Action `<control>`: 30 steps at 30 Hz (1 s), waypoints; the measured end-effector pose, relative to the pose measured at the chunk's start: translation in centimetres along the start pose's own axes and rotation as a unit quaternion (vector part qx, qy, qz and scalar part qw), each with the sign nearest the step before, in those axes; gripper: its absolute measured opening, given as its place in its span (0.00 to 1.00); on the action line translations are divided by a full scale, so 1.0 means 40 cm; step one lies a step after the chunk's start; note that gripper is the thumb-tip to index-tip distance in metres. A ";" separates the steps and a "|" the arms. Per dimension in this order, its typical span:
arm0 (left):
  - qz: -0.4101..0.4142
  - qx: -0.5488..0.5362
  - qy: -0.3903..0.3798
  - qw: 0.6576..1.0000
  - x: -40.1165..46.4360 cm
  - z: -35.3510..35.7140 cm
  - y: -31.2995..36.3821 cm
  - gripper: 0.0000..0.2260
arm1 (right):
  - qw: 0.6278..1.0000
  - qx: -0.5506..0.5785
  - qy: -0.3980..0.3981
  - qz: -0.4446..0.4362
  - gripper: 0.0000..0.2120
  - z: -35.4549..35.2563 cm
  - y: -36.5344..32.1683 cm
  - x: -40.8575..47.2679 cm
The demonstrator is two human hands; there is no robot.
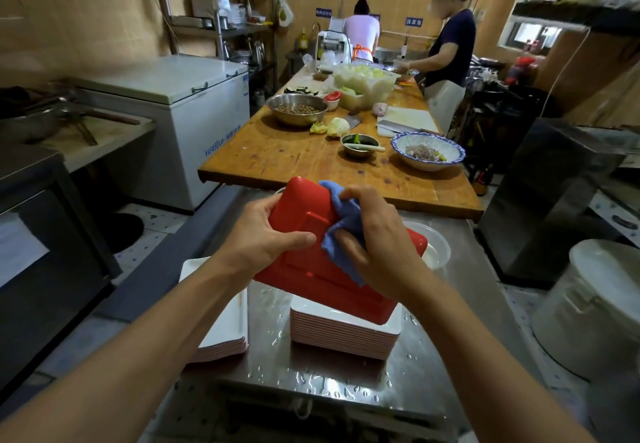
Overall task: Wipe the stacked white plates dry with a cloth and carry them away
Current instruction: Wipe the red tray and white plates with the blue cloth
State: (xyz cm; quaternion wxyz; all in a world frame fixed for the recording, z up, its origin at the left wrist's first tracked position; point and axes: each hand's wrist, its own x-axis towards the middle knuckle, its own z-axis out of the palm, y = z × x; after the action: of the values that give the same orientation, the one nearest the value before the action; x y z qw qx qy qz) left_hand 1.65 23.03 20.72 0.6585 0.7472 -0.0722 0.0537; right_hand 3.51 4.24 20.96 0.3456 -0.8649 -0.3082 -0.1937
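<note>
Two bare forearms reach up from the bottom of the frame over a wet steel surface (332, 378), the left hand (265, 234) gripping a tilted red-backed plate (304, 259) at centre, the right hand (381, 245) clutching a blue cloth (341, 231) against it, above a plate stack (344, 333), with another stack (225, 331) at lower left.

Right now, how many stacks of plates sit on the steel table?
2: one stack below the held red plate, one stack under the left forearm, partly hidden.
</note>
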 end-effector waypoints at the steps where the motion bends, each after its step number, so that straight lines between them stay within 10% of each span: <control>1: -0.004 -0.009 0.005 1.000 -0.006 0.000 0.002 0.17 | 1.000 -0.013 0.013 -0.011 0.17 0.009 -0.005 0.001; 23: -0.283 -0.239 0.154 0.916 0.005 -0.035 -0.081 0.09 | 0.990 0.115 0.018 0.081 0.21 0.070 0.111 -0.143; 30: -0.339 -0.267 0.160 0.888 0.016 0.003 -0.067 0.03 | 0.997 -0.031 0.067 0.017 0.24 0.136 0.071 -0.142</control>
State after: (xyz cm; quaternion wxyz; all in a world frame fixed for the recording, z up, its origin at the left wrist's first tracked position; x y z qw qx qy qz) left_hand 2.75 23.20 18.19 0.8137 0.5038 0.2801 -0.0748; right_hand 1.89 4.26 12.78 0.3413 -0.8655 -0.2633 -0.2550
